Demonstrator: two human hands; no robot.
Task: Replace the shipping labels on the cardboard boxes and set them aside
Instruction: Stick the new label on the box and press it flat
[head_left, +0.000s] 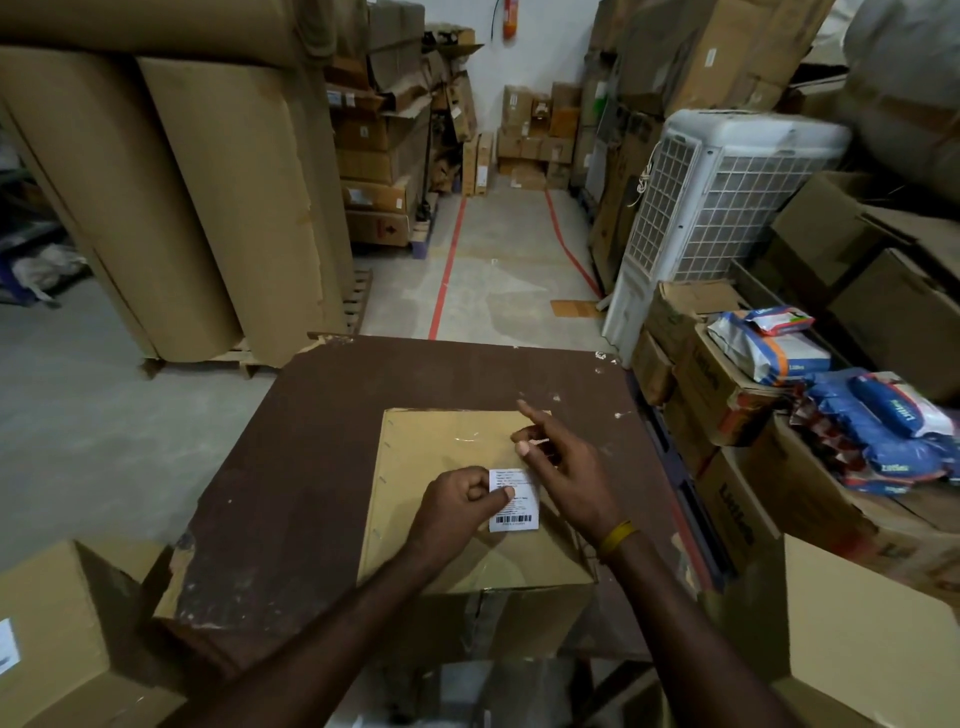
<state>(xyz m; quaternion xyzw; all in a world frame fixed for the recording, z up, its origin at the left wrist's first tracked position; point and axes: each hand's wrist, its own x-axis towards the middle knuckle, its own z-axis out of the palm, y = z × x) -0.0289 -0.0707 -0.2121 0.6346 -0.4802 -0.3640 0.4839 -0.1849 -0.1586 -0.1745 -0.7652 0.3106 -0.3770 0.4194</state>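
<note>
Midway: one label in hand, box not yet set aside

Seemingly the label swap on this cardboard box (447, 499) was underway, judging by the white shipping label (515, 506) on its top near the right edge. The left hand (457, 506) pinched the label's left edge, thumb on its face. The right hand (563, 467), just right of the label, hovered with fingers loosely spread, gripping nothing clear. The box sat mid-table (311, 467), unmoved.

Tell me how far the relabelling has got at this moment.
Done: nothing is clearly finished; whether an old label came off cannot be told. In hand: the left hand pinches the white barcode label against the top of the cardboard box on the brown table; the right hand hovers beside it, fingers loose. Left: pressing the label flat and setting the box aside.
</note>
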